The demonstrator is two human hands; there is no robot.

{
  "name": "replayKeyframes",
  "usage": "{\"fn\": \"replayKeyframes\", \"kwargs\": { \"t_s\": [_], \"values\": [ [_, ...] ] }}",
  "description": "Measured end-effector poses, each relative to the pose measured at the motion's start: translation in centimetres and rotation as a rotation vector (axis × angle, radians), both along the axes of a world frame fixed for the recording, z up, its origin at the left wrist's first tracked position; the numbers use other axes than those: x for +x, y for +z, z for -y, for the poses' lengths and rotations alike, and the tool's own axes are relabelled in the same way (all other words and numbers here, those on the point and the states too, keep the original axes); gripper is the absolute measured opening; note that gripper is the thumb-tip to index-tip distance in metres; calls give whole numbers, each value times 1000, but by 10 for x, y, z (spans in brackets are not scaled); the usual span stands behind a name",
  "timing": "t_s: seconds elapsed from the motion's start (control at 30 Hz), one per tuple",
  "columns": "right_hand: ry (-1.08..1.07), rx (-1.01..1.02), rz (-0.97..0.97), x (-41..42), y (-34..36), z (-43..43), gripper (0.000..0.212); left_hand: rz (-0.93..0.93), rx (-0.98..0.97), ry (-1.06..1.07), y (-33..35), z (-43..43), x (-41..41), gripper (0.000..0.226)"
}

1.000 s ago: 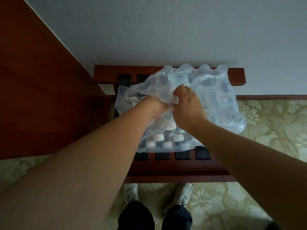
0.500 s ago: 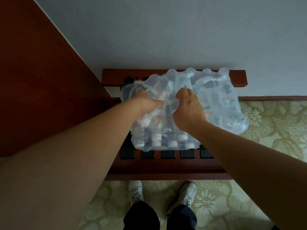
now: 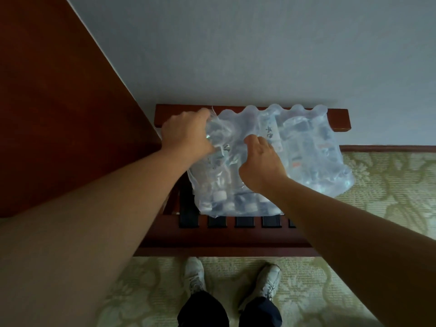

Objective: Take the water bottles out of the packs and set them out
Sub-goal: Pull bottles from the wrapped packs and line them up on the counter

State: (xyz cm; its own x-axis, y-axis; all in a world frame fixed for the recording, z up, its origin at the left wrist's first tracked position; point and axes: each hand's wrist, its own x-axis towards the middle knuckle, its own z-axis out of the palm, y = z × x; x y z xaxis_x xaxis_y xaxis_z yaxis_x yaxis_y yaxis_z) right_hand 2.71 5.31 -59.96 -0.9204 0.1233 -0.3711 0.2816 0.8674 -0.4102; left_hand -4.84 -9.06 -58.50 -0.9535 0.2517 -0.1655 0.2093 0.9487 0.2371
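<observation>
Pack (image 3: 306,149) lies on the bench (image 3: 236,241). Left hand (image 3: 186,135) and right hand (image 3: 259,161) each pinch its film (image 3: 227,128). Film judged thin, slick; pack heavy. Best hold: bottle necks (image 3: 219,197) once torn open.

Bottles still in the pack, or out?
Still in: white caps show through the plastic wrap, which the left hand and right hand grip.

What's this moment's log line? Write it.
step: opening pack; left hand: grips wrap; right hand: grips wrap; bottles: inside pack; pack: on rack
</observation>
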Motion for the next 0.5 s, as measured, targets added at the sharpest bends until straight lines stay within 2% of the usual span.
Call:
{"fn": "replayKeyframes", "kwargs": {
  "t_s": [0.17, 0.3, 0.4, 0.5],
  "values": [
    [-17, -3, -53, -8, 10, 11, 48, 105, 81, -2, 13, 25, 0, 59],
    [84, 25, -95, -19, 25, 23, 69, 135, 181, -35, 29, 44, -3, 64],
    [155, 70, -111, -22, 35, 31, 86, 147, 233, -139, 47, 60, -3, 63],
    [206, 143, -145, -22, 48, 40, 88, 133, 229, -236, 66, 77, 0, 56]
  ]
}}
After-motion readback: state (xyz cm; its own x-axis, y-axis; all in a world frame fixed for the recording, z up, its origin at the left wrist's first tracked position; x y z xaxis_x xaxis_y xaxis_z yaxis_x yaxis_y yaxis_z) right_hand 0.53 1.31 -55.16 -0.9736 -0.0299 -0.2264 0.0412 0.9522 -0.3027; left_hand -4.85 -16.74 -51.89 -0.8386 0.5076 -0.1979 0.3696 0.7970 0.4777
